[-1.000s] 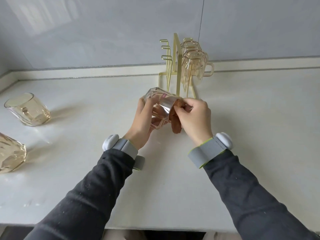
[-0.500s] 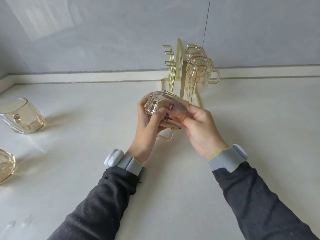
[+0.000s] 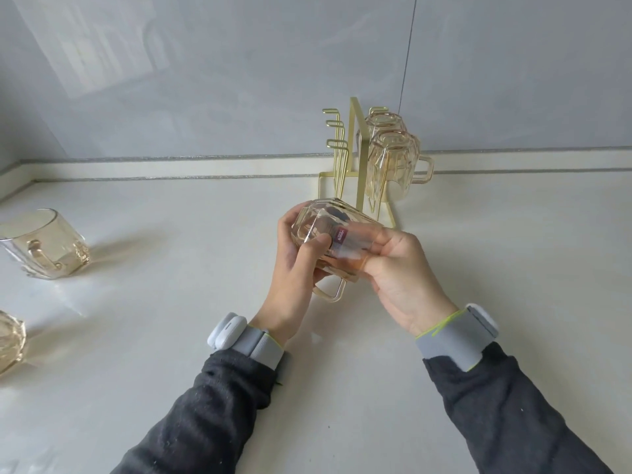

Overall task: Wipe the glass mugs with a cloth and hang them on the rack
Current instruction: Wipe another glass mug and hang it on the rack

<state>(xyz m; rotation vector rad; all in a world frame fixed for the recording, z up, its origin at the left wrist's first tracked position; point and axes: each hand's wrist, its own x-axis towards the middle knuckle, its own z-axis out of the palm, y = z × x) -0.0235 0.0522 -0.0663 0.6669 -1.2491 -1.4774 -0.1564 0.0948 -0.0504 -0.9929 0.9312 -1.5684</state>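
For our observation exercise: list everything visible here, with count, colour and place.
held mug: 1, amber, on its side between both hands
label: 1, dark red, on held mug
hung mugs: 2, amber, upside down on rack
loose mugs: 2, amber, counter's left
rack: 1, gold, counter's back
counter: 1, off-white, below
wall: 1, grey, behind
wristbands: 2, grey, wrists
sleeves: 2, dark, forearms
left hand: 1, grips held mug
right hand: 1, fingers inside held mug
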